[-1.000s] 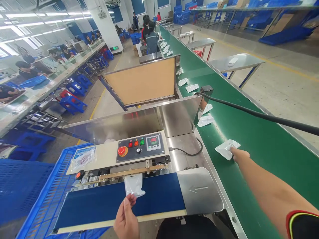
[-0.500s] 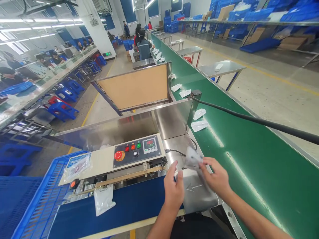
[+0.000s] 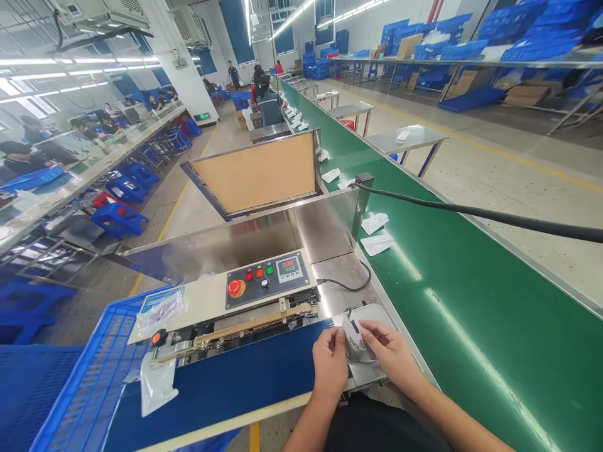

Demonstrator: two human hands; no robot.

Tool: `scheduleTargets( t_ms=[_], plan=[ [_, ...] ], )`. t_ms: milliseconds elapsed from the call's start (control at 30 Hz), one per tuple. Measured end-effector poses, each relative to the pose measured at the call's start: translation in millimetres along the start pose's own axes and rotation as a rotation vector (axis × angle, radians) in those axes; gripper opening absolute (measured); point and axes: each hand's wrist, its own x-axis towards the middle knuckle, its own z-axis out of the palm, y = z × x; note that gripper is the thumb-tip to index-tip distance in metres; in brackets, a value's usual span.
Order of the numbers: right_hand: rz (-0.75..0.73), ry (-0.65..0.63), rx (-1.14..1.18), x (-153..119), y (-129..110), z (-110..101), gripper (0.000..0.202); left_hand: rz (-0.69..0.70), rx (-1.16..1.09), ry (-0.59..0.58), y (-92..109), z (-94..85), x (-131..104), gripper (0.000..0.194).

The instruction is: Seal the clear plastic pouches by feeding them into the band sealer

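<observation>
Between my two hands is a small white plastic pouch [image 3: 353, 338] with a dark printed mark, held over the metal plate at the right end of the sealing machine [image 3: 221, 301]. My left hand [image 3: 330, 364] pinches its left edge. On the opposite edge, the thumb and fingers of my right hand [image 3: 393, 355] are closed. What lies inside the pouch cannot be made out. Another white pouch [image 3: 157, 386] hangs from the sealer's band at the left, over the blue belt [image 3: 245, 370].
A green conveyor [image 3: 452, 301] runs along my right, with several white packets [image 3: 377, 243] near its left edge. A black cable [image 3: 471, 208] crosses above it. Under the machine's left end stands a blue crate [image 3: 80, 376]. A bagged item [image 3: 162, 311] rests on the machine's top.
My right hand has brought the pouch down and toward me, and my left hand has closed on it. The other pouch has travelled left along the sealer. The view has shifted slightly.
</observation>
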Motion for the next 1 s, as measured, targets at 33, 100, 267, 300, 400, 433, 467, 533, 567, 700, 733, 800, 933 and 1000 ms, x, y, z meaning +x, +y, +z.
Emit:
scheduleTargets(
  t_ms=[33, 100, 267, 300, 400, 433, 467, 533, 567, 700, 733, 800, 933, 1000],
  plan=[
    [-0.003, -0.028, -0.024, -0.7, -0.2, -1.7, 0.056, -0.003, -0.009, 0.015, -0.6, -0.3, -1.3, 0.054],
    [-0.007, -0.073, -0.083, -1.3, 0.2, -5.3, 0.052, 0.013, -0.016, 0.036, -1.6, -1.1, -3.1, 0.052],
    [0.066, 0.069, -0.237, 11.8, 3.4, -5.1, 0.039, -0.11, -0.065, 0.196, -11.6, -7.0, 5.1, 0.049],
    [0.099, 0.102, -0.24, 17.0, 4.3, -2.0, 0.037, -0.169, -0.101, 0.244, -14.7, -8.9, 9.1, 0.049],
    [0.186, 0.108, -0.176, 34.2, 8.3, 12.2, 0.031, -0.27, -0.235, 0.342, -21.8, -15.9, 20.8, 0.05],
    [0.203, 0.101, -0.153, 39.8, 10.3, 18.0, 0.029, -0.284, -0.281, 0.365, -23.0, -18.7, 23.9, 0.051],
    [0.219, 0.091, -0.139, 45.1, 12.4, 23.9, 0.027, -0.295, -0.322, 0.382, -23.6, -22.0, 26.3, 0.051],
    [0.249, 0.073, -0.135, 54.5, 17.1, 36.2, 0.024, -0.311, -0.375, 0.416, -23.8, -29.8, 29.4, 0.051],
    [0.263, 0.06, -0.14, 58.3, 19.3, 42.8, 0.023, -0.318, -0.382, 0.437, -23.7, -34.5, 30.1, 0.05],
    [0.277, -0.03, -0.134, 64.0, 26.0, 71.6, 0.023, -0.335, -0.36, 0.507, -24.5, -58.3, 30.2, 0.051],
    [0.279, -0.074, -0.118, 64.0, 27.0, 77.4, 0.023, -0.33, -0.355, 0.514, -25.0, -65.3, 29.8, 0.052],
    [0.278, -0.162, -0.073, 67.1, 28.5, 81.3, 0.022, -0.315, -0.33, 0.524, -26.2, -80.4, 27.8, 0.052],
    [0.208, -0.031, -0.019, 111.1, 31.8, 36.7, 0.027, -0.307, -0.198, 0.633, -30.7, -112.1, 14.5, 0.047],
    [0.198, 0.216, -0.083, 154.3, 35.0, -10.0, 0.032, -0.297, -0.165, 0.758, -33.9, -126.7, 0.0, 0.045]
  ],
)
